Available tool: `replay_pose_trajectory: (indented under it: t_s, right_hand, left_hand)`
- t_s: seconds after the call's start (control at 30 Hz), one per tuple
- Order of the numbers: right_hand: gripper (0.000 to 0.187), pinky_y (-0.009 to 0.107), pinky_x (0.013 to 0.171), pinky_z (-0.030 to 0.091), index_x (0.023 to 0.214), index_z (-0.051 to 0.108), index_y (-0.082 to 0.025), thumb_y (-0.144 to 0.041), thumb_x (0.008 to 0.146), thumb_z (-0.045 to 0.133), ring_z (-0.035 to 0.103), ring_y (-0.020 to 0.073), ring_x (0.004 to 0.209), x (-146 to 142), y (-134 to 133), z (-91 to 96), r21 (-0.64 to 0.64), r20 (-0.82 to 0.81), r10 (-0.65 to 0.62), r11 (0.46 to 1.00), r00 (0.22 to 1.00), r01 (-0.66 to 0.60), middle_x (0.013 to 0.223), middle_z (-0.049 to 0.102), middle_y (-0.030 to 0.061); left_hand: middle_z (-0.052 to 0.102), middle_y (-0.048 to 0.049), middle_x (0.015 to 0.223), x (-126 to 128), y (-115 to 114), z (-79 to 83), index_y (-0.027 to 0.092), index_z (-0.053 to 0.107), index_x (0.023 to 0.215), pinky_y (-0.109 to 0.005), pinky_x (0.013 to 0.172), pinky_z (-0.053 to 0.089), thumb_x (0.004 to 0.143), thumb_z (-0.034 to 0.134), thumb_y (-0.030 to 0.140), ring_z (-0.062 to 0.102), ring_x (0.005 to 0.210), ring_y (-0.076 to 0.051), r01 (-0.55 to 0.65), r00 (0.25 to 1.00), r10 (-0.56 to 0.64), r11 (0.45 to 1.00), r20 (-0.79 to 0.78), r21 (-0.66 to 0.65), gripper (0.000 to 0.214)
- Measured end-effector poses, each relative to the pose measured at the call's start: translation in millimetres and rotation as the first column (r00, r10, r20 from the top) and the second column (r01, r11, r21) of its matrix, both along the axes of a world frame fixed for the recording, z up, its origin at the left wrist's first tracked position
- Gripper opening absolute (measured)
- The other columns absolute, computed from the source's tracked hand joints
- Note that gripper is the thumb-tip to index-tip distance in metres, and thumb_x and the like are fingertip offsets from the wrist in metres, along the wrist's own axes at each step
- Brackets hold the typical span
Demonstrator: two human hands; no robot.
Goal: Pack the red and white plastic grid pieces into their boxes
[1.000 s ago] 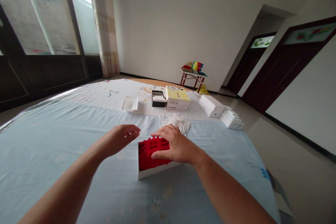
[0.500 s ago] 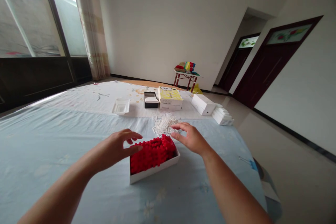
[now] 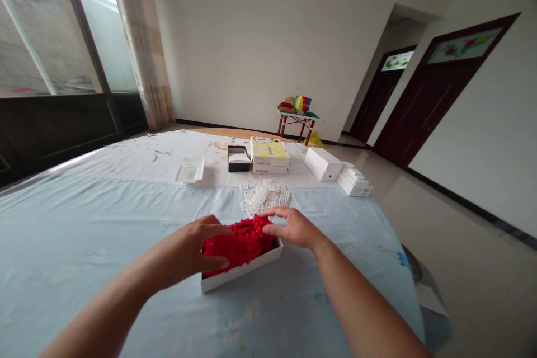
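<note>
A shallow white box (image 3: pixel 243 275) full of red knobbly plastic pieces (image 3: pixel 245 246) lies at a slant on the blue tablecloth in front of me. Over its left end is my left hand (image 3: pixel 199 246), thumb and fingers spread across the red pieces and seemingly touching them. At the right end, my right hand (image 3: pixel 291 227) has its thumb and forefinger apart against the raised corner of the pieces. Neither hand visibly grips anything. Just behind the box sits a loose heap of small white lattice pieces (image 3: pixel 266 196).
Farther back on the table (image 3: pixel 104 235) stand a clear plastic tray (image 3: pixel 190 170), a black open box (image 3: pixel 239 166) and a yellow-and-white box (image 3: pixel 271 155). To the right are a white box (image 3: pixel 323 164) and stacked white containers (image 3: pixel 354 180). The table's curved edge runs along the right.
Both hands have come inward and down onto the red pieces, the left at the left end, the right at the right end. The view has shifted slightly.
</note>
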State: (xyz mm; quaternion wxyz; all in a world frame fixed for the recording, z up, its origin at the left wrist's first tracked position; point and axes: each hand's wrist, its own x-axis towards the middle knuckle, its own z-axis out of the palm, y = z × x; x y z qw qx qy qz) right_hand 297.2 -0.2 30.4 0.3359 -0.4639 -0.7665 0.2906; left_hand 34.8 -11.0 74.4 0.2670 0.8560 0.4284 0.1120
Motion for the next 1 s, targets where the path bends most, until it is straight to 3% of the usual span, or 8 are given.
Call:
replay_pose_trajectory:
  t_s: [0.1,0.2,0.4,0.6,0.7,0.83,0.9,1.0]
  right_hand:
    - [0.026,0.034,0.090,0.042,0.098,0.068,-0.021,-0.035,0.078,0.060,0.061,0.0190,0.095,5,0,3.0,-0.053,-0.087,-0.050,0.998,0.995,0.046,0.098,0.068,0.0037]
    - [0.021,0.031,0.083,0.044,0.091,0.070,-0.021,-0.033,0.076,0.062,0.061,0.0177,0.090,6,-2,9.5,0.015,-0.128,-0.092,0.995,0.988,0.094,0.092,0.068,0.0037]
    - [0.019,0.025,0.067,0.045,0.091,0.071,-0.026,-0.034,0.074,0.067,0.057,0.0122,0.074,-3,-16,21.0,0.111,-0.144,0.060,0.993,0.988,-0.044,0.085,0.064,0.0019]
    - [0.018,0.027,0.072,0.047,0.086,0.071,-0.024,-0.034,0.071,0.070,0.060,0.0135,0.078,-5,-23,23.3,0.109,-0.173,0.141,0.986,0.975,-0.123,0.086,0.066,0.0020]
    - [0.015,0.025,0.067,0.047,0.085,0.070,-0.022,-0.031,0.074,0.067,0.059,0.0128,0.074,-6,-20,23.8,0.174,-0.214,0.020,0.985,0.977,0.018,0.081,0.066,0.0021]
    - [0.015,0.027,0.071,0.048,0.081,0.068,-0.019,-0.031,0.074,0.067,0.061,0.0137,0.075,-16,-18,17.0,0.195,-0.300,-0.097,0.968,0.949,0.160,0.079,0.066,0.0023]
    - [0.014,0.028,0.075,0.048,0.082,0.067,-0.019,-0.031,0.075,0.066,0.061,0.0143,0.078,-23,-19,11.9,0.217,-0.285,-0.062,0.968,0.957,0.127,0.082,0.066,0.0028]
    - [0.009,0.028,0.082,0.045,0.083,0.066,-0.021,-0.027,0.077,0.064,0.061,0.0146,0.086,-30,-22,8.2,0.281,-0.129,0.057,0.960,0.990,-0.019,0.088,0.067,0.0031]
  left_hand:
    - [0.059,0.0028,0.100,-2,3,-5.4,0.039,0.061,0.109,-0.023,0.075,0.044,0.070,0.063,0.040,0.057,0.086,-0.014,0.003,1.000,-0.003,1.000,0.002,0.021,0.038]
    - [0.059,0.0026,0.100,-3,3,-6.3,0.039,0.060,0.110,-0.023,0.075,0.043,0.071,0.063,0.041,0.057,0.086,-0.014,0.007,1.000,-0.007,1.000,-0.006,0.016,0.039]
    - [0.060,0.0009,0.100,-2,3,-4.5,0.037,0.060,0.110,-0.024,0.075,0.044,0.071,0.063,0.041,0.057,0.087,-0.016,0.003,1.000,-0.003,1.000,-0.002,0.016,0.040]
    - [0.060,0.0014,0.099,-3,3,-7.0,0.038,0.061,0.108,-0.024,0.075,0.044,0.070,0.063,0.041,0.057,0.086,-0.016,0.001,1.000,-0.001,1.000,0.005,0.026,0.038]
    - [0.059,0.0018,0.099,-3,3,-5.8,0.038,0.060,0.109,-0.025,0.075,0.043,0.071,0.064,0.040,0.057,0.087,-0.016,0.003,1.000,-0.003,1.000,0.000,0.024,0.038]
    - [0.059,0.0013,0.099,-3,3,-5.3,0.037,0.060,0.108,-0.025,0.075,0.043,0.071,0.063,0.039,0.057,0.086,-0.016,0.009,1.000,-0.009,1.000,0.007,0.022,0.037]
    - [0.059,0.0009,0.099,-4,3,-6.1,0.036,0.061,0.108,-0.026,0.074,0.043,0.071,0.063,0.039,0.057,0.085,-0.016,0.013,1.000,-0.013,1.000,0.010,0.023,0.037]
    - [0.059,-0.0008,0.097,-4,4,-8.0,0.032,0.061,0.107,-0.027,0.074,0.044,0.071,0.062,0.039,0.057,0.085,-0.017,0.011,1.000,-0.011,0.999,0.013,0.033,0.037]
